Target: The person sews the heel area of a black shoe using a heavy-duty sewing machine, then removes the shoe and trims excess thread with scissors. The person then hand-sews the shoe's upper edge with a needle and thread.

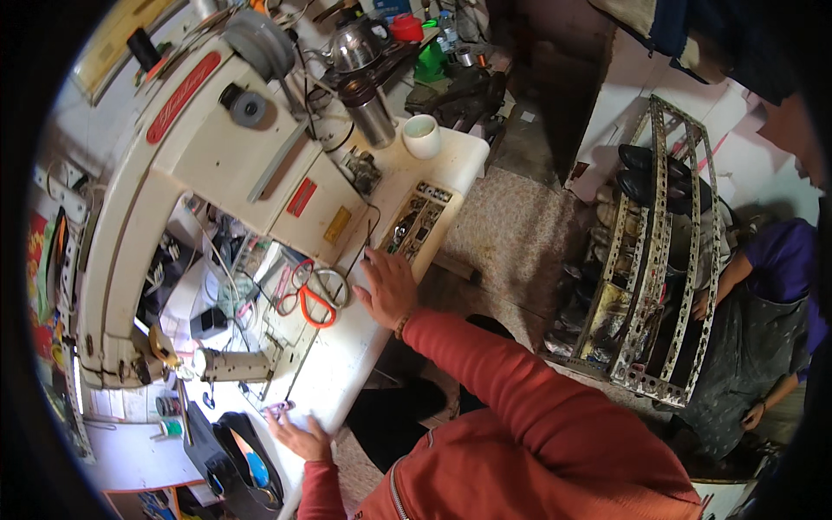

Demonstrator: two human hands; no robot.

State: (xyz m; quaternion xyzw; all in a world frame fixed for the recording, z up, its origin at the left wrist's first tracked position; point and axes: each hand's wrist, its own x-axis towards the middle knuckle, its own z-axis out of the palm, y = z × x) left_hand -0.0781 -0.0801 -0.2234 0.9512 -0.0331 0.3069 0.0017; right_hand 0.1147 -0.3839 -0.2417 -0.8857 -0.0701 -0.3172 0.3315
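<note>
My left hand (302, 438) is low on the white sewing table (325, 381), fingers stretched and thumb apart. Its fingertips touch a small pinkish thing (278, 407), too small to name. Farther right, my right hand (390, 289) rests at the table's edge with its fingers spread, holding nothing that I can see. Beside it lie orange-handled scissors (317, 310) and another pair of looped handles (332, 289). A thin dark line, perhaps a cord or rod, runs by its index fingertip. The large cream sewing machine (217, 165) stands over the table, its narrow arm (234, 365) left of the scissors.
A compartment tray (418, 221) of small metal parts is set into the table. Beyond it stand a white cup (422, 136), a steel flask (370, 113) and a kettle (355, 45). Black shoes (247, 459) lie at lower left. A metal rack (646, 260) and another person (754, 329) are at right.
</note>
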